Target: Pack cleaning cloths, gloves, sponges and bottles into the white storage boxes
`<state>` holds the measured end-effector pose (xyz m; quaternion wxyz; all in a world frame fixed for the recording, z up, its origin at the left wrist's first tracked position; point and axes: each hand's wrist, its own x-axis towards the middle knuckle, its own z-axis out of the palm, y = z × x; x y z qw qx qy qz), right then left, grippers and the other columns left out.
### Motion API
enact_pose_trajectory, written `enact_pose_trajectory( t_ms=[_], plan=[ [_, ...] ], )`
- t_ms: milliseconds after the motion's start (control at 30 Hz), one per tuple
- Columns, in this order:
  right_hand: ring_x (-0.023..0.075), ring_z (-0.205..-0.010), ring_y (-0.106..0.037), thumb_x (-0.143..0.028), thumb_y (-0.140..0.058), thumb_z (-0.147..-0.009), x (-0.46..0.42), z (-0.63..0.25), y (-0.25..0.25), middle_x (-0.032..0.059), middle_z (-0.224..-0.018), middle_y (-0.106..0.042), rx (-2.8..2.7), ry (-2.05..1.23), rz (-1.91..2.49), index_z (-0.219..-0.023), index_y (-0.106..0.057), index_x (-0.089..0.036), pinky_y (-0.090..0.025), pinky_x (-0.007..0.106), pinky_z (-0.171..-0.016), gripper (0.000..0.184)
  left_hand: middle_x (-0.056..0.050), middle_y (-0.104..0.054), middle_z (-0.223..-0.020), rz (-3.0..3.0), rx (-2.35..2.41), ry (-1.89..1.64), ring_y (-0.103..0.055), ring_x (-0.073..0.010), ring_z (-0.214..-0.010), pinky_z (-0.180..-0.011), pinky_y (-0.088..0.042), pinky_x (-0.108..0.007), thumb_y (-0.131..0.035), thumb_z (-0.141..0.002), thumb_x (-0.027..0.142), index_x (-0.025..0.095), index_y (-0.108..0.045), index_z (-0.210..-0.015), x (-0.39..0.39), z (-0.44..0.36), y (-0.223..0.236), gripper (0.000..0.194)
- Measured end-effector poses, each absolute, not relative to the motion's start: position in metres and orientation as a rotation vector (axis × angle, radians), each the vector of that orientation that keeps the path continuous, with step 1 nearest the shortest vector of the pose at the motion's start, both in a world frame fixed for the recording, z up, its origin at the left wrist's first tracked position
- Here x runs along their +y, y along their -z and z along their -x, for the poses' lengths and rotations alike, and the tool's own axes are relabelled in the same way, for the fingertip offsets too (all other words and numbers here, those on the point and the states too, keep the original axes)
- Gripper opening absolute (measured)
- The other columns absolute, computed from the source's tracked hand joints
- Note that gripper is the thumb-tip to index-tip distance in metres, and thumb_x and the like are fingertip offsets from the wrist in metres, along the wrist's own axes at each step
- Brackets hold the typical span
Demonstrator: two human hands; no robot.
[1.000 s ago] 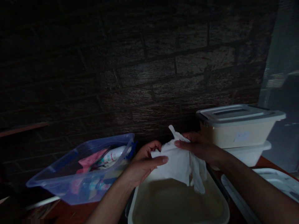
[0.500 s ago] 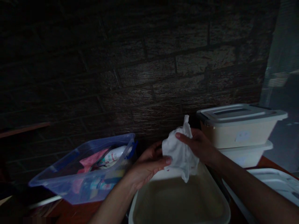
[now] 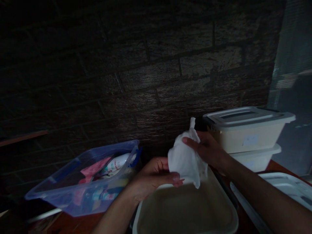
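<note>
A crumpled white cloth (image 3: 184, 159) hangs between my hands, above the far end of an open cream plastic bin (image 3: 195, 211). My right hand (image 3: 208, 148) is closed on its upper right side, thumb in front and fingers hidden behind. At the lower left edge, my left hand (image 3: 154, 175) pinches the cloth, its thumb low and some fingertips behind the fabric. A small reddish bit shows by the left thumb, too small to name.
To the left stands a clear blue-tinted tub (image 3: 80, 191) holding a white bottle (image 3: 118, 164) and a pink cloth (image 3: 95, 169). Two lidded cream boxes (image 3: 253, 138) are stacked at right. A loose white lid (image 3: 285, 185) lies before them. Behind is a dark brick wall (image 3: 146, 81).
My left thumb has slid down and right along the cloth's lower edge. The cloth looks slightly flatter, and the reddish bit by the thumb shows more. The view has shifted slightly.
</note>
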<state>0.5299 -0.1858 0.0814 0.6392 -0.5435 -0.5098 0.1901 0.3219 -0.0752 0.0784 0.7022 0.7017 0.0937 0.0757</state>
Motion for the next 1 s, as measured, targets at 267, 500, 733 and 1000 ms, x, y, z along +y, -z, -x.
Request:
enact_pose_trajectory(
  t_ms=[267, 500, 733, 1000],
  plan=[
    [0.0198, -0.081, -0.067, -0.057, -0.072, -0.085, -0.186, -0.514, -0.082, 0.0039, -0.094, -0.076, -1.284, -0.698, 1.178, -0.098, -0.078, -0.020, -0.050, 0.028, -0.073, 0.040, -0.008, -0.073, -0.093, -1.489, 0.261, -0.453, -0.065, -0.0147, -0.071, -0.057, -0.052, -0.023, -0.079, -0.084, 0.027, 0.015, -0.074, -0.110, -0.074, -0.329, -0.074, 0.029],
    [0.0187, -0.077, -0.064, -0.055, -0.077, -0.081, -0.184, -0.503, -0.071, 0.0025, -0.074, -0.073, -1.381, -0.973, 1.256, -0.082, -0.080, -0.017, -0.043, 0.027, -0.071, 0.037, -0.006, -0.076, -0.092, -1.529, 0.234, -0.767, -0.067, -0.0154, -0.083, -0.080, -0.053, -0.026, -0.077, -0.087, 0.024, 0.013, -0.076, -0.096, -0.077, -0.333, -0.077, 0.015],
    [0.0120, -0.062, -0.052, -0.045, -0.080, -0.079, -0.188, -0.507, -0.073, -0.0006, -0.068, -0.067, -1.438, -0.918, 1.301, -0.069, -0.072, -0.016, -0.033, 0.024, -0.057, 0.032, -0.009, -0.078, -0.088, -1.245, 0.283, -0.774, -0.071, -0.0167, -0.072, -0.070, -0.058, -0.028, -0.077, -0.087, 0.030, 0.012, -0.075, -0.097, -0.077, -0.332, -0.083, 0.021],
    [0.0175, -0.080, -0.062, -0.051, -0.077, -0.082, -0.196, -0.519, -0.083, 0.0020, -0.082, -0.076, -1.524, -0.854, 1.348, -0.074, -0.073, -0.018, -0.042, 0.026, -0.073, 0.034, -0.012, -0.078, -0.093, -1.331, 0.299, -0.687, -0.074, -0.0194, -0.074, -0.066, -0.063, -0.030, -0.074, -0.089, 0.036, 0.010, -0.074, -0.103, -0.079, -0.330, -0.082, 0.029]
  ],
)
